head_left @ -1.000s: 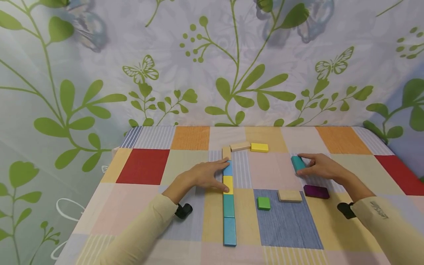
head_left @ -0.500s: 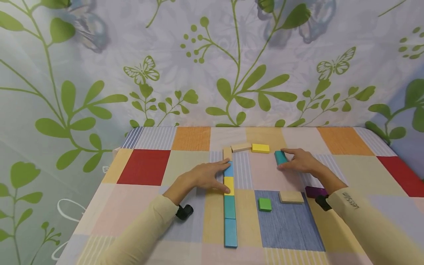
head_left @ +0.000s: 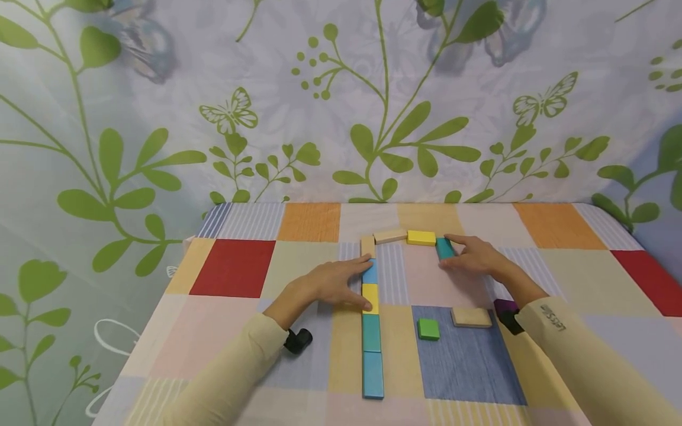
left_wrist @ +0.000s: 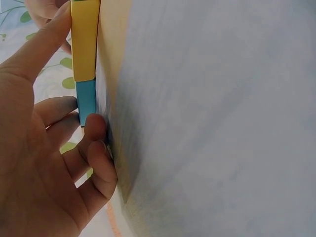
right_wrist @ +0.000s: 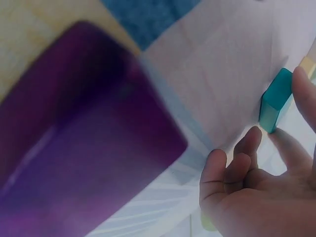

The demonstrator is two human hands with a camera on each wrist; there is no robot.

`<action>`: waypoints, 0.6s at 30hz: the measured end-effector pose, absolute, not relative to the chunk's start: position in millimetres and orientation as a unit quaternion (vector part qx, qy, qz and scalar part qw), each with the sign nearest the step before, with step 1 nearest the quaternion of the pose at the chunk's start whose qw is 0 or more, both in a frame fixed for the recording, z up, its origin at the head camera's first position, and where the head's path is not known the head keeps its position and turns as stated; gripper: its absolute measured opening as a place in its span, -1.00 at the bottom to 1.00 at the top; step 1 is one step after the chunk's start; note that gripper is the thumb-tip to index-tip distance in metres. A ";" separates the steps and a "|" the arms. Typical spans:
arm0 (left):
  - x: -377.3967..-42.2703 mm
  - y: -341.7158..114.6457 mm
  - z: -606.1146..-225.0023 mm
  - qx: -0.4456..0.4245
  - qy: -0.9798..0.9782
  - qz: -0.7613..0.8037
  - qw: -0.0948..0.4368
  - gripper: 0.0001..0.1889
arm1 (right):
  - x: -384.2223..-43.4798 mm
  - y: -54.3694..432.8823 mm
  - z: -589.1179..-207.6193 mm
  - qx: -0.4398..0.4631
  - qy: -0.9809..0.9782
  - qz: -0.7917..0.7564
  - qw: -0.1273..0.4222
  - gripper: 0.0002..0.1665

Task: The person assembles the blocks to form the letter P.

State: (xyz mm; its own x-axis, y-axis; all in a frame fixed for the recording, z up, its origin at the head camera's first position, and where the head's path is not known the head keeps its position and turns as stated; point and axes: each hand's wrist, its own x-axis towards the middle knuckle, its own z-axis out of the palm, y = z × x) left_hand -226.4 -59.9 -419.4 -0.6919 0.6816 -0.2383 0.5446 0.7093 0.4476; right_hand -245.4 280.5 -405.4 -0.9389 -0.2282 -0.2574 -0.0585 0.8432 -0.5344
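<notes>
My right hand (head_left: pixel 474 255) pinches a teal wooden block (head_left: pixel 444 249) between thumb and forefinger. The block's far end stands close by the right end of a yellow block (head_left: pixel 421 238); whether they touch I cannot tell. My left hand (head_left: pixel 338 283) rests along a straight column of blocks. Its thumb touches another yellow block (left_wrist: pixel 85 42) and its fingertips lie by a light blue block (left_wrist: pixel 86 101). In the column, a natural wood block (head_left: pixel 367 246) lies beyond, and a green-teal block (head_left: pixel 371 332) and a blue block (head_left: pixel 373 375) lie nearer.
A tilted natural wood block (head_left: pixel 391 236) lies between the column's far end and the far yellow block. Right of the column lie a small green block (head_left: pixel 428 329), a plain wood block (head_left: pixel 471 318) and a purple block (right_wrist: pixel 94 128), partly behind my right wrist in the head view.
My right hand has carried the teal block leftward and slightly away, from the right side to beside the far yellow block. The left hand has stayed on the column.
</notes>
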 end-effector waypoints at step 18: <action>-226.7 -60.2 -419.8 0.338 0.904 0.173 0.193 0.02 | -244.1 283.2 -404.6 -0.075 0.939 -0.295 0.160 0.13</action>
State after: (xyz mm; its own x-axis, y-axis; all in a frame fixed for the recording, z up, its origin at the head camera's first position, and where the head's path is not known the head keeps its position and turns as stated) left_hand -226.7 -60.2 -419.8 -0.6961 0.6792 -0.2326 0.5454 0.7109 0.4440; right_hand -244.1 283.2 -404.6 -0.9376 -0.2345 -0.2568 -0.0455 0.8148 -0.5779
